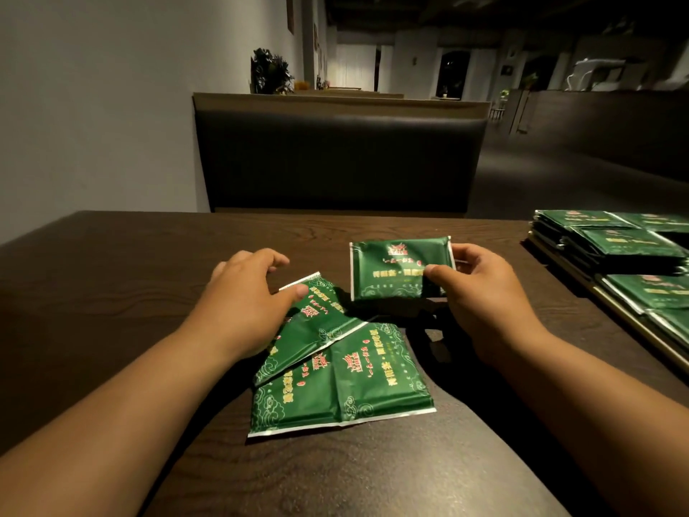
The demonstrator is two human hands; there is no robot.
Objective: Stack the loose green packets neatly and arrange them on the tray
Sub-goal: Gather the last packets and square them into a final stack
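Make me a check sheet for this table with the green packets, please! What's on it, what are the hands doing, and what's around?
Surface: dark wooden table, grain showing.
Job's things: one held packet lifted off the table; several loose packets overlapping in a heap near the front; tray at the right edge, with stacked packets on it.
Clutter: dark patch beside the heap, maybe only shadow.
Grips: left hand arched over the heap, thumb touching the top packet; right hand pinches the held packet by its right side.
Cables: nothing seen.
Surroundings: dark padded bench behind the table, plant beyond it, dim room.
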